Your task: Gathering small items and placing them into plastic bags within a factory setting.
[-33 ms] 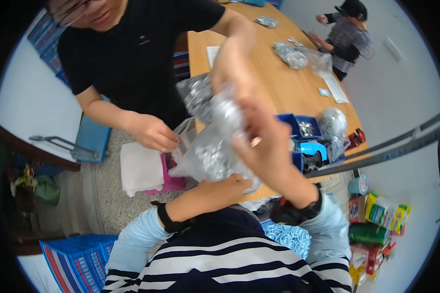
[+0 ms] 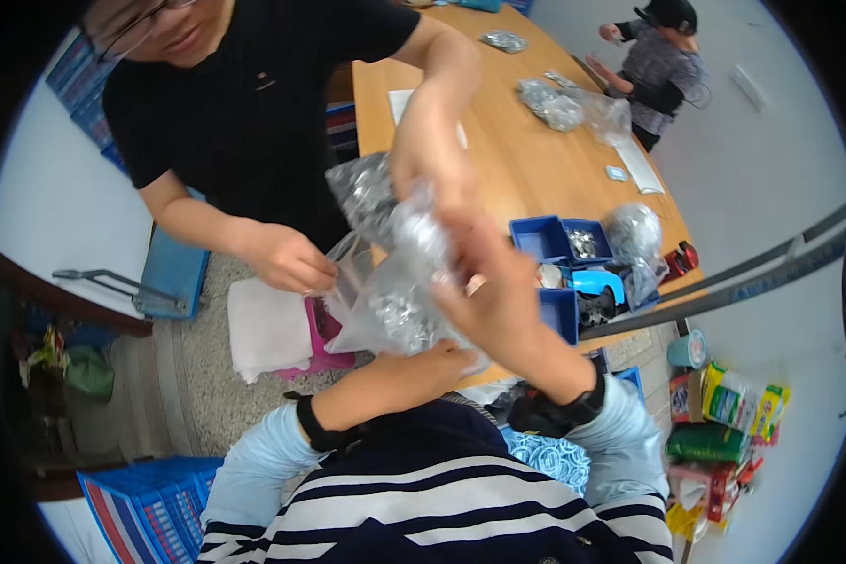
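A large clear plastic bag with shiny silvery pieces inside hangs in front of me. My left hand grips its near edge from below. In my right hand is a smaller clear bag of silvery pieces, held above the large bag and blurred by motion. Across from me, a co-worker's hand pinches the far rim of the large bag. The co-worker's other hand is close against my right fingertips, beside another bag of silvery parts; what it grips is partly hidden.
On the wooden table are blue bins, a filled clear bag, a blue-and-black device and farther bags. A pink container with white cloth stands left. Another person works at the far right.
The view has shifted slightly. My right hand and the small bag have moved a little left and down; both hands keep their hold.
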The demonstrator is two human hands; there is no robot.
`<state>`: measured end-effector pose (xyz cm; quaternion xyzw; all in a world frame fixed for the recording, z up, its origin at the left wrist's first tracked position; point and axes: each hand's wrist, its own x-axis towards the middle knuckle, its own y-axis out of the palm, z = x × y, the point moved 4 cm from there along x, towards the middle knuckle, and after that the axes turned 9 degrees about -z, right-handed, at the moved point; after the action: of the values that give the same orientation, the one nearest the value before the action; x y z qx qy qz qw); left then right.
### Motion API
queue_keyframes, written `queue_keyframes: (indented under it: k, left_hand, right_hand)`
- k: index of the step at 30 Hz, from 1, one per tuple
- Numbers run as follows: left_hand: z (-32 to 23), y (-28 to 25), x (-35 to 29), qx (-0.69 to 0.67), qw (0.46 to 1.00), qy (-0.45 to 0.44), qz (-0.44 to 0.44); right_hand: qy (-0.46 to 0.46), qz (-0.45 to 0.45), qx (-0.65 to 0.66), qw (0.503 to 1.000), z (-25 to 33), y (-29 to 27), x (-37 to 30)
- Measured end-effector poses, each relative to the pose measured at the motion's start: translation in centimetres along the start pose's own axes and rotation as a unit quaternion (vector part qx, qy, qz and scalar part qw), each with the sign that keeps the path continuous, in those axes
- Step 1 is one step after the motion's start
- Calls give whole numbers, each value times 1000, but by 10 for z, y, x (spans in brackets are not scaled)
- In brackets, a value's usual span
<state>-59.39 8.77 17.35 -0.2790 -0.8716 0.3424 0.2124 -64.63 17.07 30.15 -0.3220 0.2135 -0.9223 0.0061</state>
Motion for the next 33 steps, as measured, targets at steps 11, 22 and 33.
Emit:
queue_keyframes:
  k: [11,22,33]
  left_hand:
    - [-47,-50,-33,79,995,64,22]
    - [-35,-51,-43,138,969,133,-154]
    - [-14,-56,-25,104,956,177,-209]
  right_hand:
    - [-31,-22,-43,998,-12,-16,-46]
    - [-102,114,-153,976,-41,28,-81]
    - [-35,227,-7,973,-42,17,-63]
